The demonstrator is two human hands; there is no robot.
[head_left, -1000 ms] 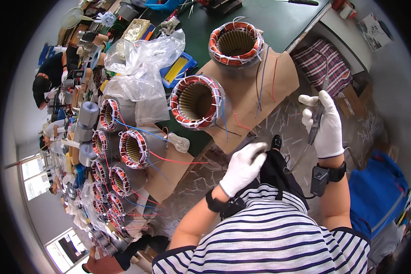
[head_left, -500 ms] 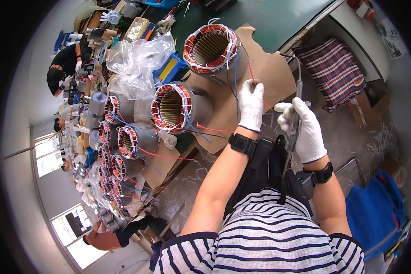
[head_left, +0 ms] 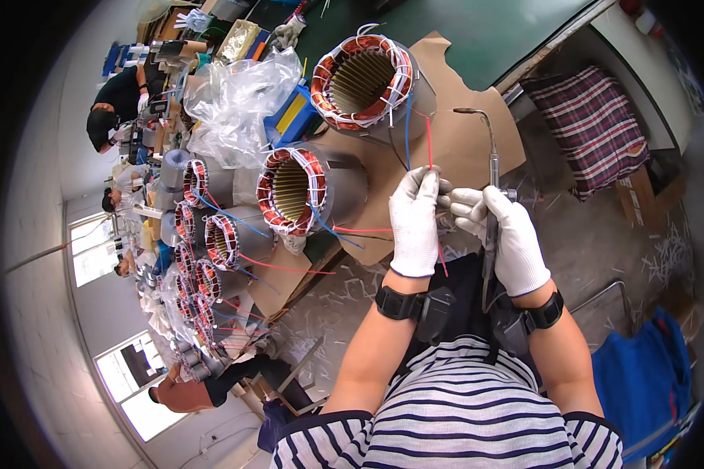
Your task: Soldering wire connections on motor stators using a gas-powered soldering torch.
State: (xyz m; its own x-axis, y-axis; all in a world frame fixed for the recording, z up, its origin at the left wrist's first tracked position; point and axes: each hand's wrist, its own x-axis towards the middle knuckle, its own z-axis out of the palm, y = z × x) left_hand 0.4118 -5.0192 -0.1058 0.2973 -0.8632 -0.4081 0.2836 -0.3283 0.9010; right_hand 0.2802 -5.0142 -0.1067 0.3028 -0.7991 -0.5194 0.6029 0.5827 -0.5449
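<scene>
My left hand [head_left: 416, 223], in a white glove, is closed with its fingertips pinching a red wire [head_left: 429, 141]. This lead comes from the near motor stator [head_left: 423, 94], a grey metal cylinder with orange windings laced in white. Blue and black leads hang beside it. My gloved right hand [head_left: 515, 242] is wrapped round a slim gas torch [head_left: 493, 170] held upright. The torch's bent neck points left above brown cardboard [head_left: 477, 137], its tip close to a thin wire end near the red lead. Fingers of both hands nearly meet; whether they touch is unclear.
A second stator [head_left: 344, 187] stands left of the first, with several more in rows beyond. Clear plastic bags [head_left: 238, 109] and a blue bin [head_left: 289, 117] lie behind. On the right are a plaid cushion [head_left: 590, 129] and blue cloth [head_left: 641, 383]. Other people work far left.
My hands have come closer together, the left one drawing nearer to my body with the red wire. The torch tip has swung left toward the stator's leads.
</scene>
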